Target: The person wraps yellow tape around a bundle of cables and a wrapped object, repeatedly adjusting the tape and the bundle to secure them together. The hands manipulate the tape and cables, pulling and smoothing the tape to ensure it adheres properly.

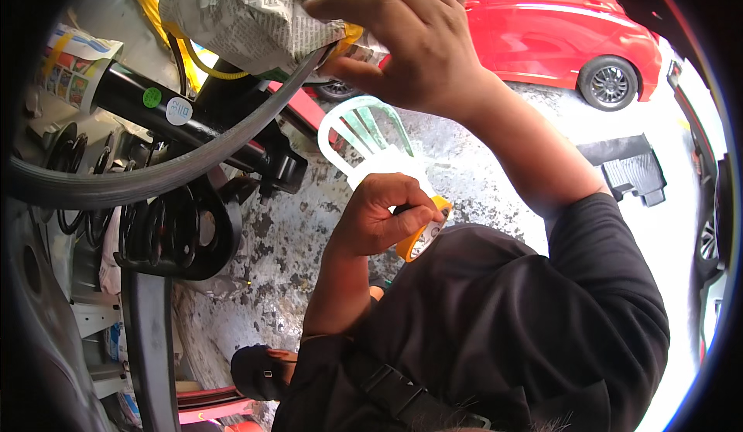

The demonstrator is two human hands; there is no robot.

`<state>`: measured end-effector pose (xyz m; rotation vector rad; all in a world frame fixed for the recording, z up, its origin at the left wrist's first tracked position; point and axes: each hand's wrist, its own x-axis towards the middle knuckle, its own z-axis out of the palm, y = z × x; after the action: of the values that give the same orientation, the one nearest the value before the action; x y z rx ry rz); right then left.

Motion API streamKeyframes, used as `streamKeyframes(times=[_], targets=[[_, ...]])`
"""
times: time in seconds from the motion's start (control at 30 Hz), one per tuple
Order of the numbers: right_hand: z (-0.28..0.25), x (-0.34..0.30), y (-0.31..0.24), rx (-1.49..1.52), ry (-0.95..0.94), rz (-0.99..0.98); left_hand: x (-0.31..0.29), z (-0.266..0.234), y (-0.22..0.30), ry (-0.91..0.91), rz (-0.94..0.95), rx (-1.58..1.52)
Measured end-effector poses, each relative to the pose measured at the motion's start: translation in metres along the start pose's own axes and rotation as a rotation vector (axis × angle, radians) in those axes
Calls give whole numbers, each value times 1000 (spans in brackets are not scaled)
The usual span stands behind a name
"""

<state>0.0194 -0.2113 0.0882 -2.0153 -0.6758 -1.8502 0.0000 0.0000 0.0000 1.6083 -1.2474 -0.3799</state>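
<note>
Right hand: the right hand (pixel 402 41) is raised high, fingers spread and curled over the edge of a crumpled newspaper wrapping (pixel 248 10), thumb below, gripping it.
Newspaper wrapping: soft, creased grey printed paper, bunched round something bulky at the top of the view; a strip of yellow shows under the hand's palm, what it belongs to cannot be told.
Left hand: the left hand (pixel 383 219) sits lower, near the chest, closed in a fist around a yellow plastic-handled tool (pixel 422 234).
Yellow tool: smooth hard plastic, angular end poking out below the thumb; its working end is hidden inside the fist. It lies well below the wrapping, apart from it.
Rubber strip: a long grey curved rubber strip (pixel 155 173), matt and ribbed along its edge, sweeps from the left rim up to the right hand's fingers.
Strut: a glossy black cylindrical metal shock absorber (pixel 193 126) with round stickers lies slantwise under the wrapping, left of both hands.
Spring: a black coiled steel spring (pixel 166 231) with a round seat, below the strut.
Chair: a pale green-and-white plastic chair back (pixel 364 134), slatted, between the two hands and behind them.
Ground: rough, mottled grey concrete (pixel 286 238).
Car: a shiny red car (pixel 565 29) stands beyond the right forearm.
Sleeve: black fabric sleeve (pixel 604 277) covers the right upper arm.
</note>
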Motion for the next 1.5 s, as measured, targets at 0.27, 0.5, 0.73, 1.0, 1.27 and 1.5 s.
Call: streamKeyframes(times=[0.27,0.5,0.73,1.0,1.27,1.5], targets=[[10,-13,19,10,193,-7,1,7,-21,24,26,-72],[18,-8,20,9,123,29,3,22,-37,74,28,-108],[23,-2,12,-20,108,19,6,48,-18,124,-17,-118],[4,-10,54,-2,-77,-185,16,85,-26,396,-96,-336],[-9,-72,73,641,-272,-63,21,107,-36,808,-15,-262],[-57,-202,42,1057,-786,365,14,125,-34,971,104,116]])
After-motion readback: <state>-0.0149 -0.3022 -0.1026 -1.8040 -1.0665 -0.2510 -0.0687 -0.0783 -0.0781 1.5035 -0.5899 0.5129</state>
